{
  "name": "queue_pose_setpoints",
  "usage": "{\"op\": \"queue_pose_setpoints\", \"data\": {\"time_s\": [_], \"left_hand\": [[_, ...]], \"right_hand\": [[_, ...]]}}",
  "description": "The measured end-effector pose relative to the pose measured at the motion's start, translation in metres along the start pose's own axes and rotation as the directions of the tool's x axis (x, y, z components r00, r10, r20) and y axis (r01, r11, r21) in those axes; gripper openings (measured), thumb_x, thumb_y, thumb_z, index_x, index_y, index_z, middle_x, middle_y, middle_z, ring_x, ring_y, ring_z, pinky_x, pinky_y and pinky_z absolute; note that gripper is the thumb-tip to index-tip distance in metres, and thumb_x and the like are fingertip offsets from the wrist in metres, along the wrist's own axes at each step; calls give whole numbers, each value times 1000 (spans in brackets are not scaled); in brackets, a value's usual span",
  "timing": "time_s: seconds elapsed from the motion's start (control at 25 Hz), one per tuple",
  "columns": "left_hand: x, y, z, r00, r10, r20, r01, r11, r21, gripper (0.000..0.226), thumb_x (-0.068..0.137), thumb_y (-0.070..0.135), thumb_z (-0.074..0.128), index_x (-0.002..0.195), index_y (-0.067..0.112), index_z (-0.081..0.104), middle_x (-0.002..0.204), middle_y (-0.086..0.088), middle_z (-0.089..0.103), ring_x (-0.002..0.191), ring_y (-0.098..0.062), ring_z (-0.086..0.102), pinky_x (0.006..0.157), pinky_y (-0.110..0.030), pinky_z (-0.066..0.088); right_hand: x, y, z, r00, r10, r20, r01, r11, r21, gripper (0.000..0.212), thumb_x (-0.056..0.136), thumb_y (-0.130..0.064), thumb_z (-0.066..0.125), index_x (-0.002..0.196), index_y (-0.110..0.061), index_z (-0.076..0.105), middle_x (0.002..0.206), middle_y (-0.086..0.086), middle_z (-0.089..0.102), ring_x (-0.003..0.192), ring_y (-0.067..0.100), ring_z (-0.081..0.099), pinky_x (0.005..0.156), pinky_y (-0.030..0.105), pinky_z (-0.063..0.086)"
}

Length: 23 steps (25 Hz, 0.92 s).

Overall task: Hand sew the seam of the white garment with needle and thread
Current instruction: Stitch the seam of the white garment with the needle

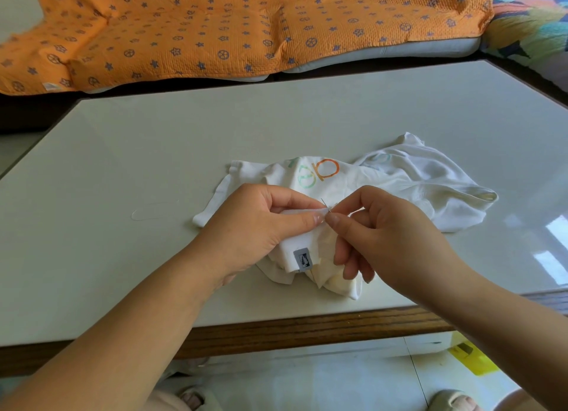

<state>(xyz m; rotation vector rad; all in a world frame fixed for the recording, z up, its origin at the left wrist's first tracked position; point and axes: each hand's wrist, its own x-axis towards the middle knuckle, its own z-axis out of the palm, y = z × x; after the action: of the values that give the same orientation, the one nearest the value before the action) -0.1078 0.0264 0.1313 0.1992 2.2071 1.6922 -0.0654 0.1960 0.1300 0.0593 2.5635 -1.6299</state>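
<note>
A white garment with orange and green printed letters lies crumpled on the pale table. My left hand pinches a folded edge of the garment between thumb and fingers, lifting it slightly. My right hand pinches a thin needle between thumb and forefinger, right at that edge; the needle's tip points up and left and passes through the fabric. A small grey label shows on the fabric below my left hand. A loose white thread lies faintly on the table to the left.
The table has a wooden front edge. A sofa with an orange patterned cover stands behind the table. A multicoloured blanket is at the far right. Tiled floor and my feet in slippers show below.
</note>
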Motion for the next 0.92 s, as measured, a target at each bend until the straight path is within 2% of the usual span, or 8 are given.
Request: {"op": "queue_pose_setpoints", "data": {"time_s": [0.12,0.24,0.36,0.48,0.56,0.68,0.8,0.92], "left_hand": [[-1,-2,2,999,26,29,-29,995,96,13,83,16,74,88,27,78,84,10,77,84,-1,71,76,-12,52],[-1,-4,5,997,47,53,-54,988,146,16,84,13,73,85,28,78,82,10,76,83,3,69,79,-10,50],[0,-4,4,997,60,38,-65,987,146,15,83,14,73,87,28,77,82,11,76,82,5,68,78,-8,49],[0,-4,4,997,70,41,-75,987,144,14,84,15,73,88,27,77,83,11,76,81,4,69,76,-7,49],[1,-4,4,996,80,26,-83,987,137,13,84,15,73,89,26,77,84,11,76,82,4,68,74,-6,48],[1,-4,3,993,113,25,-115,984,136,13,84,14,72,87,26,77,84,14,76,83,5,68,74,-6,46],[0,-3,1,991,133,25,-135,982,133,16,85,12,71,86,27,76,84,18,75,84,7,68,73,-5,45],[0,-3,1,991,130,14,-131,981,141,14,84,14,72,86,27,77,85,16,75,84,5,68,74,-7,47]], "right_hand": [[3,1,1,999,34,14,-36,990,139,12,95,-21,59,97,-10,54,62,7,71,46,17,61,45,21,46],[9,2,-2,990,88,109,-118,942,315,15,97,-15,56,109,-6,54,68,14,72,60,29,70,51,29,54],[11,0,-6,958,146,246,-241,875,420,22,98,-13,53,116,-1,56,78,20,73,69,29,72,56,27,58],[13,2,-7,957,188,221,-276,822,499,34,95,-12,57,127,-6,46,82,22,73,71,30,73,56,27,58],[15,3,-8,949,207,238,-306,788,535,32,94,-13,58,123,0,51,81,19,74,70,25,74,54,25,58],[17,3,-12,909,254,329,-408,700,586,28,93,-19,58,104,5,65,80,15,73,69,21,74,54,22,58],[19,5,-14,875,286,391,-480,620,621,29,88,-22,61,105,2,65,83,16,73,70,22,74,53,23,59],[20,5,-14,875,268,402,-471,661,584,27,78,-22,66,97,-4,70,80,10,72,68,20,73,52,22,56]]}}
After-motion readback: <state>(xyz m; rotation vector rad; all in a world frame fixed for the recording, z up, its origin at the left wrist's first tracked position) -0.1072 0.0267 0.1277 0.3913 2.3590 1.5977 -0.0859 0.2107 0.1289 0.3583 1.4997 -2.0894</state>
